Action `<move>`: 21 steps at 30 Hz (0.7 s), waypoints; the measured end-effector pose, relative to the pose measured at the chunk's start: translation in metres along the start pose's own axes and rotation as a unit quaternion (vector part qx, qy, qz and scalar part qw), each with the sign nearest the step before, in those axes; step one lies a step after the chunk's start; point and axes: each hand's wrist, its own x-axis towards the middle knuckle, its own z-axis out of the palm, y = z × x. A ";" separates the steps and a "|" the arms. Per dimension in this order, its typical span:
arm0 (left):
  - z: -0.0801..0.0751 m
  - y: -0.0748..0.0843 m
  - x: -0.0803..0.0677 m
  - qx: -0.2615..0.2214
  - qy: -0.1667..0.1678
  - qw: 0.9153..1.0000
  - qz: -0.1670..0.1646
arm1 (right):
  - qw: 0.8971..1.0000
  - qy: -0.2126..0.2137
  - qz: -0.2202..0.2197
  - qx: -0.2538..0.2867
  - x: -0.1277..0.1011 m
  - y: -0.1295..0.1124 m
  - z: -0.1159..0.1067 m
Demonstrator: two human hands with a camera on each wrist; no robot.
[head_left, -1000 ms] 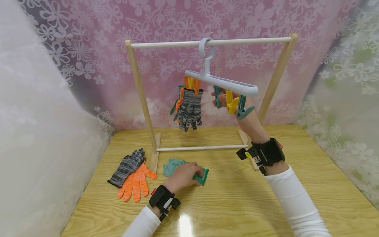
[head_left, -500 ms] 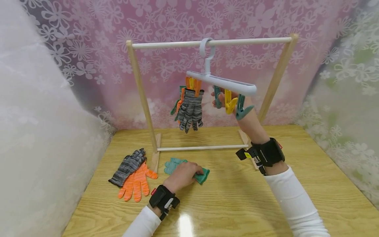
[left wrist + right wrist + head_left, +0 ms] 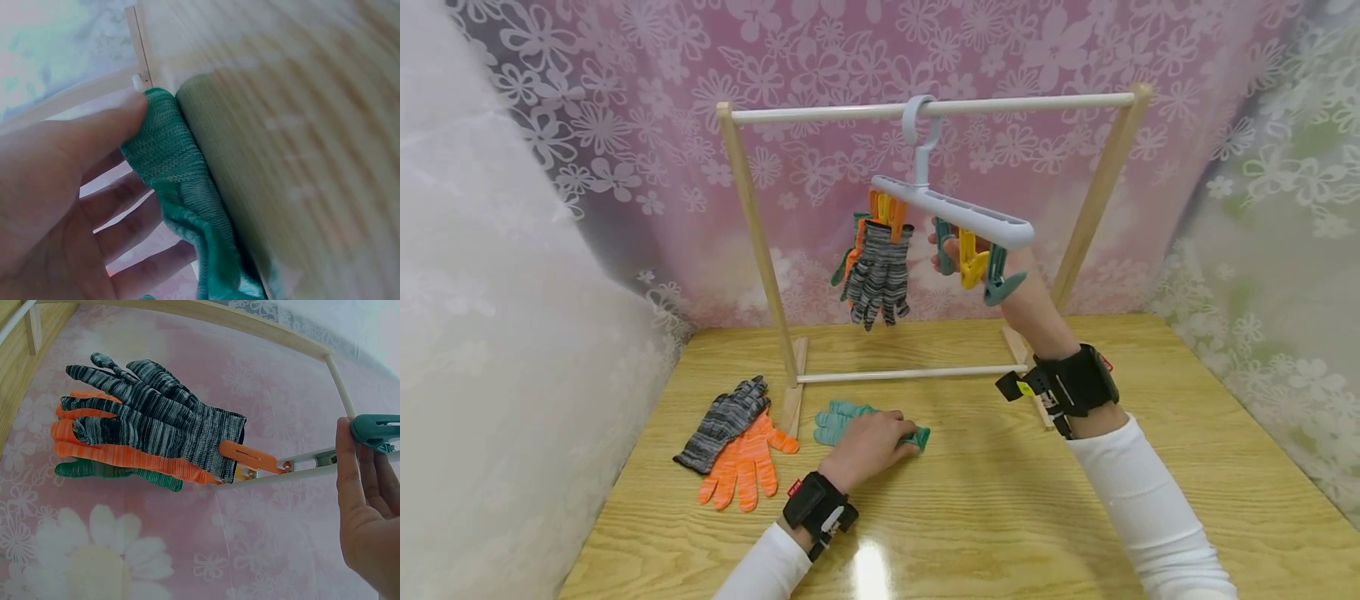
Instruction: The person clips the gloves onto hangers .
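Lying on the desk [image 3: 1075,500] just in front of the wooden rack [image 3: 752,242], the green glove [image 3: 178,169] looks light, soft and floppy; its cuff seems the firmest hold. Left hand [image 3: 868,446] fingers curl round it; right hand [image 3: 369,512] fingers pinch a teal peg [image 3: 375,430].

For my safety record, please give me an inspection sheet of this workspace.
Surface: wooden table, glossy, with glare near the front edge.
Job's things: green glove flat on the table; clip hanger on the wooden rack, tilted, with three gloves clipped.
Clutter: grey striped glove lying over an orange glove.
Hands: left hand grips the green glove; right hand touches a teal clip.
Cables: nothing seen.
Surroundings: floral curtains.
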 end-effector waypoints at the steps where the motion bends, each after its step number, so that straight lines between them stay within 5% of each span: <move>1: 0.001 0.000 0.000 0.007 0.001 1.000 -0.002 | 1.000 -0.002 -0.004 -0.011 0.000 0.000 -0.001; 3: 0.002 0.000 0.000 0.012 0.005 1.000 -0.007 | 1.000 -0.011 -0.003 0.026 0.002 0.001 -0.001; 21: -0.005 -0.003 0.005 -0.032 0.118 0.992 -0.042 | 0.999 0.002 0.002 0.049 0.002 0.001 0.000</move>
